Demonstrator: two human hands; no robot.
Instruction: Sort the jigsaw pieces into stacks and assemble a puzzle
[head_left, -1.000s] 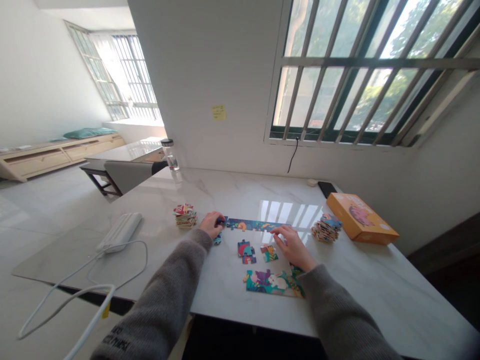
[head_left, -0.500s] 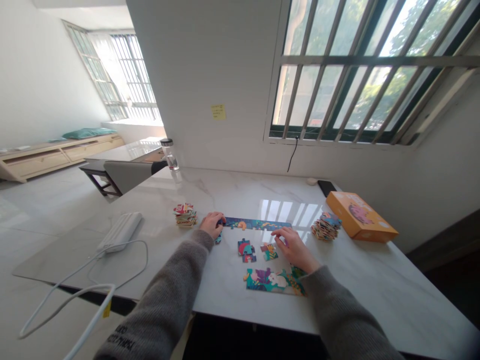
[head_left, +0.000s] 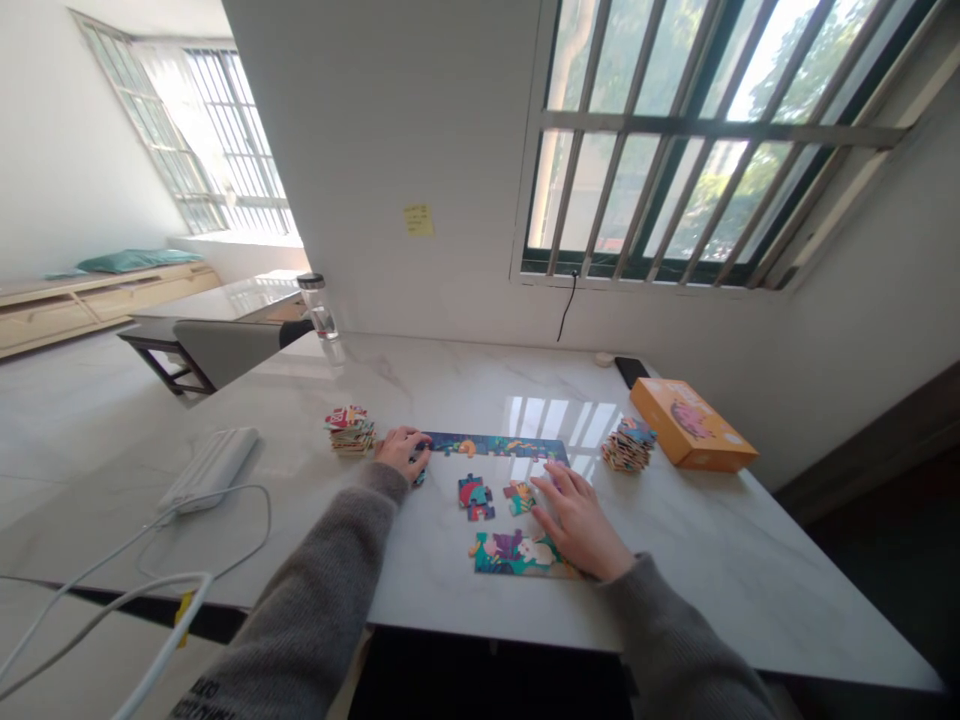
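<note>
A long strip of joined jigsaw pieces (head_left: 487, 444), dark blue with an orange figure, lies across the table. My left hand (head_left: 403, 453) is curled over its left end, fingers closed on a dark puzzle piece that they partly hide. Just below the strip's right end is my right hand (head_left: 576, 515), palm down with fingers apart; a bit of purple shows by its fingertips. Between the hands lie a red and teal joined pair (head_left: 476, 497) and a smaller green and orange cluster (head_left: 519, 497). A joined section with a white animal (head_left: 525, 552) sits nearer me, its right end covered by my right hand.
Stacks of puzzle pieces stand left (head_left: 350, 431) and right (head_left: 628, 445). An orange box (head_left: 691, 423) and a black phone (head_left: 631, 373) are at the right. A glass bottle (head_left: 320, 308) stands at the back left, and a white power strip (head_left: 212, 470) with cables lies at the left.
The view has turned slightly right. My right hand has shifted a little right, and its fingers have spread. My left hand stays at the strip's left end.
</note>
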